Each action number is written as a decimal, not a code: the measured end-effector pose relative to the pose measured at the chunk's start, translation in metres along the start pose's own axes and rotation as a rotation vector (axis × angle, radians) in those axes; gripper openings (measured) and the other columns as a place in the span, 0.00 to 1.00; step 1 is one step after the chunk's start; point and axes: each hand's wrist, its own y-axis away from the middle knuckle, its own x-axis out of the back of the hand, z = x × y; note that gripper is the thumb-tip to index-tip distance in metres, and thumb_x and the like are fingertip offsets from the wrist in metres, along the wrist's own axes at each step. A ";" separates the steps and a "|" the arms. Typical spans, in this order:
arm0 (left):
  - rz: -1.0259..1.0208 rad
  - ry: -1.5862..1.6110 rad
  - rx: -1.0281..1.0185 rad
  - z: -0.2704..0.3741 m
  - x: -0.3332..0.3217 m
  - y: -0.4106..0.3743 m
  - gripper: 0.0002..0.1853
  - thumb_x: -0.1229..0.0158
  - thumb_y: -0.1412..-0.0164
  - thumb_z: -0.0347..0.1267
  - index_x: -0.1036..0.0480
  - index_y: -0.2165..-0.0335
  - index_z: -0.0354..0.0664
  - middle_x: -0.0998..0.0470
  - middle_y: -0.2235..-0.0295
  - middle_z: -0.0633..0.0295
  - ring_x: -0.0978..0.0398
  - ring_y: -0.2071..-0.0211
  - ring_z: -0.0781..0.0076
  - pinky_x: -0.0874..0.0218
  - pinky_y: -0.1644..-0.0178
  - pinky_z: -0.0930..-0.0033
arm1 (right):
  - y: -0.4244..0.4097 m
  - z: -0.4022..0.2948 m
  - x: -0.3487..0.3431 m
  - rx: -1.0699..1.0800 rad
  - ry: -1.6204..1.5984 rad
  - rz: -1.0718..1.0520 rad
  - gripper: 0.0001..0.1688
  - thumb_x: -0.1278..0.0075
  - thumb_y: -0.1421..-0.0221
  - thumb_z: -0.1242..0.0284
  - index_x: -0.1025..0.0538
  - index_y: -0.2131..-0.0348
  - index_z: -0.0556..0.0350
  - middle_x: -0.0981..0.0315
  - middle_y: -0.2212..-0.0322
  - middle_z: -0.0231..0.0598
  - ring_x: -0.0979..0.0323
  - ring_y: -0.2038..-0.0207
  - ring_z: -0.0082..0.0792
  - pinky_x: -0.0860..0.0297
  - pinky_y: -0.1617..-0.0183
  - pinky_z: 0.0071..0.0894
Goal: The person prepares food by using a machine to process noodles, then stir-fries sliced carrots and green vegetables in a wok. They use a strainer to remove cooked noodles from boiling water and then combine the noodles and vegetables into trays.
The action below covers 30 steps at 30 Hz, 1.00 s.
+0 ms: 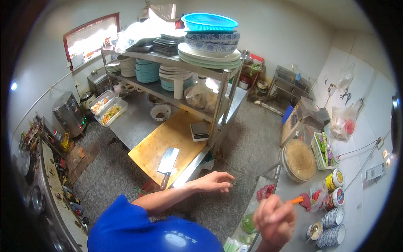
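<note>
My left hand point(220, 181) reaches over the grey floor with its fingers apart and nothing in it, just off the table's corner. A cleaver point(168, 161) with a dark handle lies on the wooden cutting board point(151, 138) beside my left forearm. My right hand point(274, 219) is blurred, with curled fingers, in front of the right-hand steel counter. From its far side an orange stick-like thing point(295, 200) extends, touching or overlapping a dark red lump point(305, 202); whether my fingers grip it is hidden. Packed red meat point(265, 191) lies just behind this hand.
A kitchen scale point(199, 131) stands by the post of the steel shelf rack point(220, 100), which bears stacked plates. A patterned bowl point(160, 112) sits behind the board. Along the right counter are a round wooden block point(299, 160), a vegetable basket point(319, 154), tubs point(334, 179) and stacked bowls point(330, 234).
</note>
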 end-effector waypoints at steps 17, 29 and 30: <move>0.674 0.219 0.229 -0.073 0.021 0.202 0.23 0.47 0.37 0.34 0.38 0.47 0.37 0.26 0.56 0.53 0.25 0.59 0.69 0.31 0.56 0.69 | -0.106 0.089 -0.096 -0.054 -0.771 -0.813 0.12 0.44 0.47 0.72 0.24 0.69 0.67 0.31 0.72 0.45 0.36 0.75 0.30 0.40 0.71 0.27; 1.023 0.405 0.173 -0.101 -0.039 0.323 0.23 0.48 0.37 0.31 0.41 0.46 0.34 0.27 0.54 0.50 0.25 0.58 0.66 0.31 0.56 0.67 | -0.099 0.144 -0.191 -0.134 -1.132 -0.824 0.12 0.49 0.44 0.72 0.29 0.77 0.63 0.32 0.76 0.44 0.38 0.79 0.29 0.41 0.76 0.27; 1.045 0.414 0.147 -0.103 -0.038 0.333 0.24 0.48 0.37 0.30 0.41 0.45 0.34 0.27 0.54 0.50 0.25 0.58 0.66 0.31 0.56 0.67 | -0.097 0.150 -0.202 -0.166 -1.123 -0.835 0.13 0.49 0.43 0.72 0.29 0.77 0.63 0.32 0.76 0.44 0.38 0.79 0.29 0.41 0.76 0.28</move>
